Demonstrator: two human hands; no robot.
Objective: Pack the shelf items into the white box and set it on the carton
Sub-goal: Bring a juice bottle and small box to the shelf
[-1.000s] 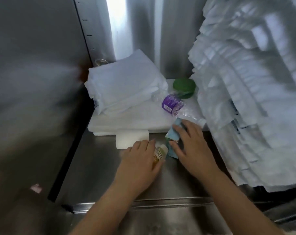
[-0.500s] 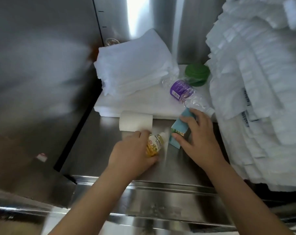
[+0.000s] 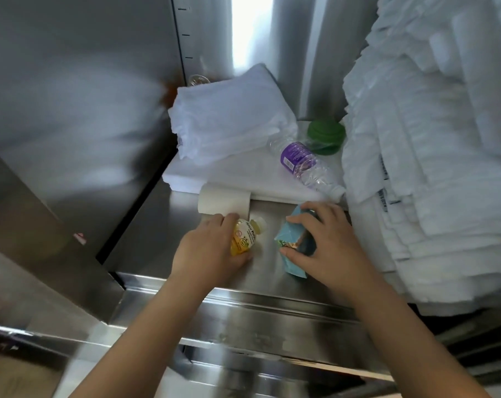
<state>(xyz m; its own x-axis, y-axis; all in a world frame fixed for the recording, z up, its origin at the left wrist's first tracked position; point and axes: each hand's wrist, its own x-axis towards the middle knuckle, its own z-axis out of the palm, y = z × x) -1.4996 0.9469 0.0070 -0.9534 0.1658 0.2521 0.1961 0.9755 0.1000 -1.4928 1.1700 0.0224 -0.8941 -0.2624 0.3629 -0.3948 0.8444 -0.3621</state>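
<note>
Curling my left hand (image 3: 212, 251) around the small yellow bottle (image 3: 245, 237) and my right hand (image 3: 332, 248) over the blue packet (image 3: 286, 239) on the steel shelf (image 3: 163, 234), I am gripping both mid-body, judging them light, the bottle slick, the packet crushable.

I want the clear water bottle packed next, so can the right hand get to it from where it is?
Probably yes: the water bottle lies on its side just beyond the right hand, with nothing between them. But that hand grips the blue packet, so it isn't free.
</note>
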